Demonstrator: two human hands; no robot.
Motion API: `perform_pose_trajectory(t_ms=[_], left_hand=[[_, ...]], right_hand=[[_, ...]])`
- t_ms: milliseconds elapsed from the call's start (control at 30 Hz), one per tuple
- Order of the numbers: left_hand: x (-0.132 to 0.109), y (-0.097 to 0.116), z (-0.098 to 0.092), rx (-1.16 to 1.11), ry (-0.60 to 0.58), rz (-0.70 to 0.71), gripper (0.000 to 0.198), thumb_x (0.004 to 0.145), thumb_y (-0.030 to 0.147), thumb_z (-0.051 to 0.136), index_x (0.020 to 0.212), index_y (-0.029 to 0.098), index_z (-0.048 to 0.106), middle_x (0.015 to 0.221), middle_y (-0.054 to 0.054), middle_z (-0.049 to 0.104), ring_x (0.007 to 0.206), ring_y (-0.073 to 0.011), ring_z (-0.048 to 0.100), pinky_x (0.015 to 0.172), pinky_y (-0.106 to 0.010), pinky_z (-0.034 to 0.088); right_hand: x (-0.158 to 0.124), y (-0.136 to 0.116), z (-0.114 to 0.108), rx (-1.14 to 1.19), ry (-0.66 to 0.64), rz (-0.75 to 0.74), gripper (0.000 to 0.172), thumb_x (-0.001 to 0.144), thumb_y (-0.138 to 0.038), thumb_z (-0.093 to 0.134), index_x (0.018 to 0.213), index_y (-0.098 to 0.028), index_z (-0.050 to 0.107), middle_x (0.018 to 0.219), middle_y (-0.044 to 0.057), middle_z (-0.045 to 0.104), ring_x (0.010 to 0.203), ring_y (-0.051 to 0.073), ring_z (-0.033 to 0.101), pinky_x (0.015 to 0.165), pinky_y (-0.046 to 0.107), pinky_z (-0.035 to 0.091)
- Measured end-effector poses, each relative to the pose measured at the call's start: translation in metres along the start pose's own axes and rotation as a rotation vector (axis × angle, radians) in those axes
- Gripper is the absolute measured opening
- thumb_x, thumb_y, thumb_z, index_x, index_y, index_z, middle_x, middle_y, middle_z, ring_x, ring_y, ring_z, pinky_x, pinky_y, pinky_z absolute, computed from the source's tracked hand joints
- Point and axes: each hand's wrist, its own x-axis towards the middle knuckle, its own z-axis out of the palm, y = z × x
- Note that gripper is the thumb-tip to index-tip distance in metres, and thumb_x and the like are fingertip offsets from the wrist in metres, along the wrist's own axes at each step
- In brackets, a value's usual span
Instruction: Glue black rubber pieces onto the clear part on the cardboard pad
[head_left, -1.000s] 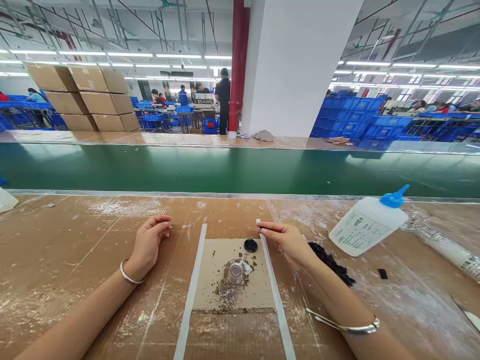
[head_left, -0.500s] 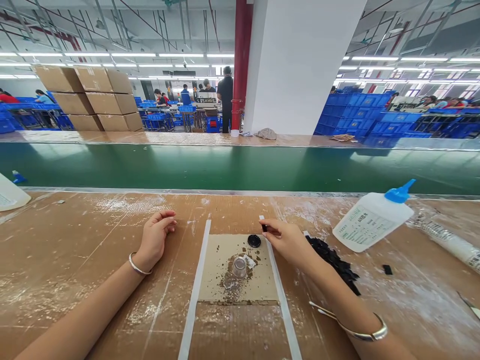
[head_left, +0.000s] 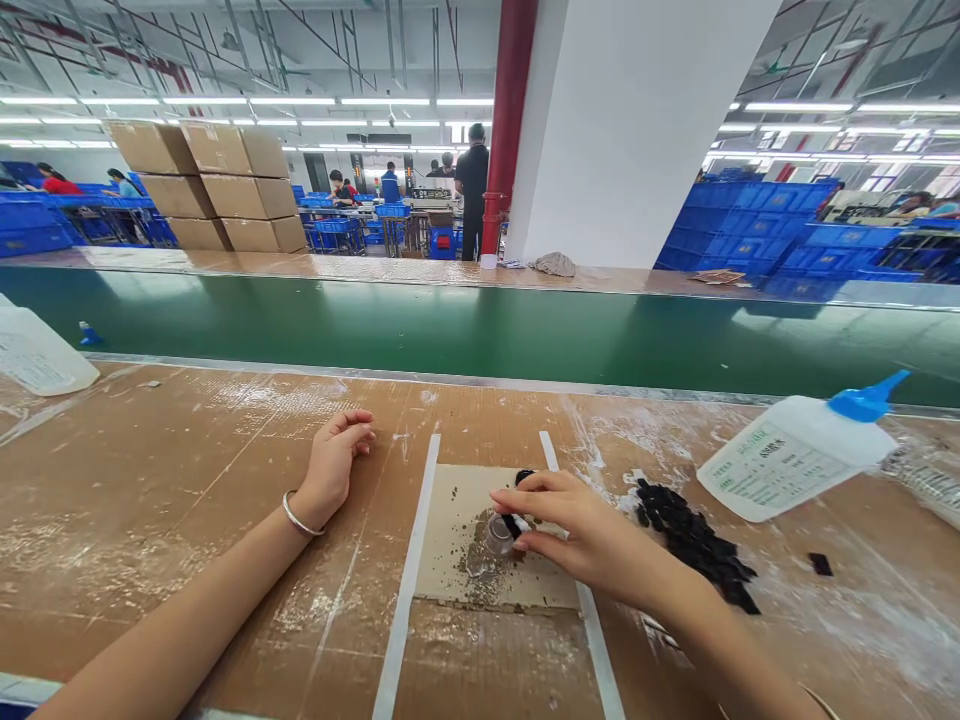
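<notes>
My right hand pinches a small black strip between thumb and fingers, right at a small clear cup. Whether the strip touches the cup, I cannot tell. The cup stands on a beige board spotted with brown wet stains. Mostly hidden behind my fingers is a round black lid at the board's far edge. My left hand rests on the table left of the board, fingers loosely curled and holding nothing. Right of my right wrist lies a pile of black pieces.
A white bottle with a blue nozzle lies tilted at the right; another white bottle is at the far left. One loose black piece lies past the pile. White tape strips flank the board. Beyond runs a green belt.
My right hand has moved from beyond the board's far right corner, left and nearer, bringing the black strip to the cup. My left hand stays put. The view has shifted slightly.
</notes>
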Motion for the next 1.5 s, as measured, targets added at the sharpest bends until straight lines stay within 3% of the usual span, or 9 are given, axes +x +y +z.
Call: perform_pose_trajectory(t_ms=[200, 533, 967, 1233, 1367, 1500], left_hand=[[-0.002, 0.001, 0.002, -0.002, 0.010, 0.010, 0.019, 0.053, 0.022, 0.068, 0.071, 0.016, 0.064, 0.071, 0.000, 0.058, 0.060, -0.0108, 0.050, 0.052, -0.023, 0.036], [-0.005, 0.000, 0.005, 0.017, 0.011, 0.016, 0.018, 0.053, 0.023, 0.066, 0.070, 0.016, 0.064, 0.072, -0.001, 0.058, 0.061, -0.0115, 0.050, 0.052, -0.024, 0.035], [-0.004, -0.005, 0.003, 0.031, -0.001, 0.023, 0.018, 0.056, 0.023, 0.064, 0.073, 0.016, 0.063, 0.072, 0.000, 0.058, 0.061, -0.0109, 0.050, 0.053, -0.023, 0.035], [-0.004, -0.006, 0.001, 0.052, -0.013, 0.030, 0.018, 0.059, 0.022, 0.063, 0.076, 0.016, 0.063, 0.072, 0.000, 0.058, 0.060, -0.0104, 0.049, 0.053, -0.023, 0.035], [-0.003, -0.006, 0.002, 0.056, -0.015, 0.029, 0.018, 0.059, 0.022, 0.063, 0.076, 0.016, 0.063, 0.071, 0.000, 0.058, 0.061, -0.0106, 0.049, 0.054, -0.022, 0.035], [-0.004, -0.006, 0.002, 0.053, -0.010, 0.027, 0.019, 0.058, 0.023, 0.063, 0.076, 0.016, 0.063, 0.068, 0.000, 0.058, 0.059, -0.0108, 0.049, 0.053, -0.023, 0.035]], right_hand=[[-0.002, -0.002, 0.005, -0.204, 0.003, -0.086, 0.046, 0.085, -0.010, 0.058, 0.129, -0.024, 0.053, 0.107, 0.011, 0.063, 0.106, 0.027, 0.053, 0.087, 0.046, 0.047], [0.001, -0.005, 0.010, -0.317, -0.024, -0.134, 0.038, 0.087, -0.008, 0.054, 0.124, -0.014, 0.054, 0.104, 0.016, 0.066, 0.102, 0.029, 0.055, 0.082, 0.047, 0.049], [0.000, -0.004, 0.013, -0.326, -0.050, -0.104, 0.037, 0.089, -0.011, 0.051, 0.126, -0.018, 0.051, 0.105, 0.013, 0.065, 0.104, 0.028, 0.054, 0.084, 0.048, 0.049], [-0.002, -0.005, 0.012, -0.151, -0.056, -0.023, 0.043, 0.091, -0.012, 0.050, 0.132, -0.025, 0.046, 0.110, 0.008, 0.063, 0.107, 0.025, 0.051, 0.089, 0.048, 0.046], [-0.003, -0.007, 0.009, 0.091, 0.003, 0.059, 0.052, 0.092, -0.017, 0.050, 0.138, -0.037, 0.036, 0.116, 0.000, 0.063, 0.110, 0.021, 0.050, 0.096, 0.046, 0.043], [-0.003, -0.011, 0.005, 0.389, 0.049, 0.193, 0.053, 0.089, -0.029, 0.057, 0.136, -0.042, 0.036, 0.116, -0.002, 0.065, 0.113, 0.020, 0.052, 0.100, 0.047, 0.041]])
